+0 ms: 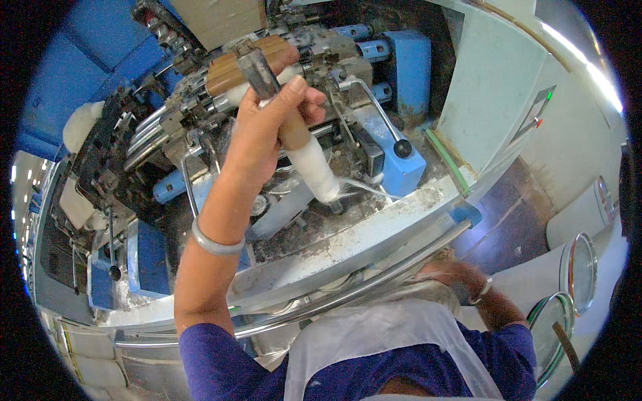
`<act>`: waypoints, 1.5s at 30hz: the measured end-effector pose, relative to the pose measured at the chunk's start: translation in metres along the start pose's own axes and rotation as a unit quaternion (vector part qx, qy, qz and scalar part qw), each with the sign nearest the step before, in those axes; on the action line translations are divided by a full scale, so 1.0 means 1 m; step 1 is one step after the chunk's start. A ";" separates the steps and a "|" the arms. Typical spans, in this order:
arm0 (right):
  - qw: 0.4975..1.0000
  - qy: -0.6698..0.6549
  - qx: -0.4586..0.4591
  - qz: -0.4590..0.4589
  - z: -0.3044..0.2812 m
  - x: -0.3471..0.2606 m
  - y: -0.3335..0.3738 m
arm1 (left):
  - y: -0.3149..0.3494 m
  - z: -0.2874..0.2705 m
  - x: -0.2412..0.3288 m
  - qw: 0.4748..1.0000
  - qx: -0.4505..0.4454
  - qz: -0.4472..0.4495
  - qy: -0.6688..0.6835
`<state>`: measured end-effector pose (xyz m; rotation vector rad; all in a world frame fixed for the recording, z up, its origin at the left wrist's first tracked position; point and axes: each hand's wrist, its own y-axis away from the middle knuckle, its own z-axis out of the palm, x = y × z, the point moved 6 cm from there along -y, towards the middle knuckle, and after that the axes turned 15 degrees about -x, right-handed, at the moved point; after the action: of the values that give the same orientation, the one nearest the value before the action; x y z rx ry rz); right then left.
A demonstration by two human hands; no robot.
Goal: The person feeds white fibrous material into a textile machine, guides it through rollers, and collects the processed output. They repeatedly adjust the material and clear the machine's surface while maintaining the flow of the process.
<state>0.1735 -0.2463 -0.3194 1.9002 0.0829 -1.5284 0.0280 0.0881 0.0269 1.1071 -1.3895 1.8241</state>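
My left hand [274, 120] is raised over the machine, its fingers wrapped round a long roller [294, 134]. The roller slants down to the right, with a grey metal upper end and a brown middle. White fibre [313, 170] is wound about its lower part, and thin strands trail off to the right. Low at the right, my right hand [447, 271] is beside the curved metal rail, close to pale whitish material [421, 292]. Blur and shadow hide its fingers, so I cannot tell what it holds, if anything.
The machine bed carries brown rollers [224, 72], a ball-ended lever [402, 148] and blue housings [409, 73]. A metal rail [374, 284] curves along its front ledge [354, 234]. White cylindrical cans [531, 281] with metal rims stand at the right.
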 end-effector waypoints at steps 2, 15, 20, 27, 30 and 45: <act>0.971 0.231 -0.025 0.061 -0.019 -0.066 0.005 | 0.003 0.003 0.000 0.999 0.025 0.005 -0.019; 0.831 0.318 0.390 -0.237 -0.047 -0.334 -0.004 | 0.007 0.018 0.011 0.983 0.059 0.071 -0.158; 0.740 0.151 0.502 -0.422 -0.061 -0.375 -0.090 | 0.011 0.028 0.016 0.984 0.077 0.056 -0.151; 0.889 -0.055 -0.160 -0.425 -0.074 -0.363 -0.128 | 0.012 0.042 0.013 0.991 -0.095 0.010 -0.091; 0.841 -0.149 -0.316 -0.412 -0.072 -0.356 -0.140 | 0.008 0.042 0.009 0.988 -0.087 0.002 -0.125; 0.826 0.109 0.466 -0.298 -0.059 -0.321 -0.099 | 0.002 0.022 0.001 0.993 0.015 0.026 -0.116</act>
<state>0.0799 -0.0243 -0.0780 3.0490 0.0286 -1.9476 0.0318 0.0665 0.0296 1.3454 -1.5389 1.8012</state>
